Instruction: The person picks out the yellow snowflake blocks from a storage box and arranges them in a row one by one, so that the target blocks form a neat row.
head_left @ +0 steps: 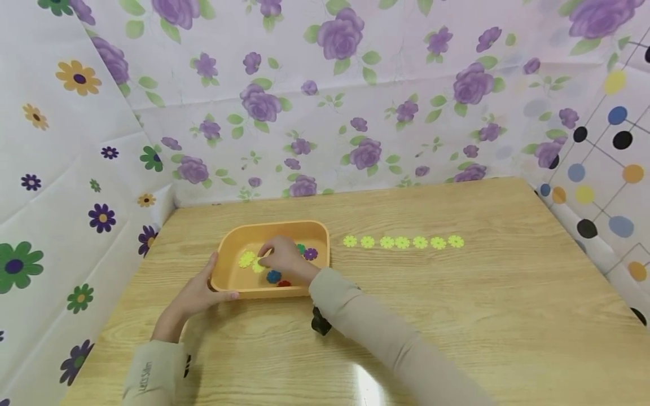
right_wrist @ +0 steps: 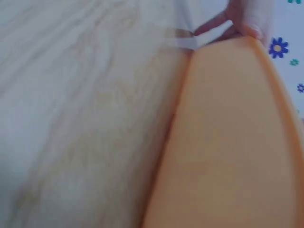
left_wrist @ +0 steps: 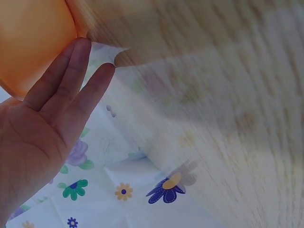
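Observation:
An orange plastic tray (head_left: 271, 225) stands on the table at the left of centre. My left hand (head_left: 195, 296) holds its near left corner, the thumb along the front wall and the fingers against the left side. In the left wrist view, those fingers (left_wrist: 71, 85) lie nearly straight beside the tray wall (left_wrist: 35, 38). Reaching inside, my right hand (head_left: 286, 258) pinches a yellow flower-shaped piece (head_left: 258, 267), partly hidden by the fingertips. More yellow flower pieces (head_left: 246, 259) lie beside it. Blue (head_left: 273, 276), red (head_left: 284, 284), purple (head_left: 310, 254) and green (head_left: 301, 248) pieces lie nearby.
Right of the tray, several yellow flower pieces (head_left: 402, 242) form a row on the wooden table (head_left: 482, 316). Flower-printed sheets (head_left: 304, 113) hang behind and on the left. A dotted sheet (head_left: 599, 175) covers the right side.

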A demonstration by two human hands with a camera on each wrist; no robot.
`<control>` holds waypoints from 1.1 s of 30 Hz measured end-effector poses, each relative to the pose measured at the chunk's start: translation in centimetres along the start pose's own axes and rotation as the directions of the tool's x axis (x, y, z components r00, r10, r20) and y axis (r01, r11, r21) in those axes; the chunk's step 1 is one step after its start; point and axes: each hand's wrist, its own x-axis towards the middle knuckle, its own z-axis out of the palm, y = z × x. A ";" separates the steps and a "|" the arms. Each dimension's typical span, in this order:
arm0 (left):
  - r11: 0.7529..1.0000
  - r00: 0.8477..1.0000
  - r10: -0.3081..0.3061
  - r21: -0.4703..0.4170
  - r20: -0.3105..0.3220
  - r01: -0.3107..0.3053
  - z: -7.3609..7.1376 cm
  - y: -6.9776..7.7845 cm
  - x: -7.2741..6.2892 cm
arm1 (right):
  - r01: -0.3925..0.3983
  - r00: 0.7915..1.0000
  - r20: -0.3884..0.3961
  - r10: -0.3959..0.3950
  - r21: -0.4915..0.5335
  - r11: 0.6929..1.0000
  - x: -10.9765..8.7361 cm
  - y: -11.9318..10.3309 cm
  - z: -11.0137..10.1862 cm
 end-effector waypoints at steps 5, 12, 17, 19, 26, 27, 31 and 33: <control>1.000 1.000 -0.005 0.005 -0.002 0.005 -0.1 0.3 -0.2 | 0.017 0.999 0.038 -0.017 0.011 1.000 -0.8 0.0 -2.0; 1.000 1.000 -0.008 0.006 -0.001 0.008 0.1 0.1 0.0 | 0.013 0.997 0.067 -0.027 0.200 0.980 -1.6 1.3 -4.0; 1.000 1.000 -0.014 0.005 0.003 0.014 0.4 0.0 0.0 | 0.056 0.993 0.091 -0.082 0.251 0.966 -2.3 2.2 -5.4; 1.000 1.000 -0.013 0.006 0.003 0.013 0.5 0.0 0.0 | 0.080 0.990 0.094 -0.104 0.236 0.968 -2.7 2.5 -6.0; 1.000 1.000 -0.013 0.010 0.007 0.013 0.4 -0.1 0.0 | 0.051 0.993 0.099 -0.068 0.165 0.985 -4.0 3.5 -7.8; 1.000 1.000 -0.013 0.011 0.007 0.013 0.3 -0.1 0.0 | 0.047 0.993 0.097 -0.064 0.162 0.986 -4.1 3.6 -8.1; 1.000 1.000 -0.015 0.003 0.005 0.015 0.0 0.0 0.1 | 0.060 0.994 0.080 -0.073 0.147 0.987 -4.3 4.4 -9.1; 1.000 1.000 -0.016 0.003 0.006 0.016 0.1 0.1 0.1 | 0.059 0.995 0.073 -0.071 0.150 0.987 -4.6 5.0 -9.6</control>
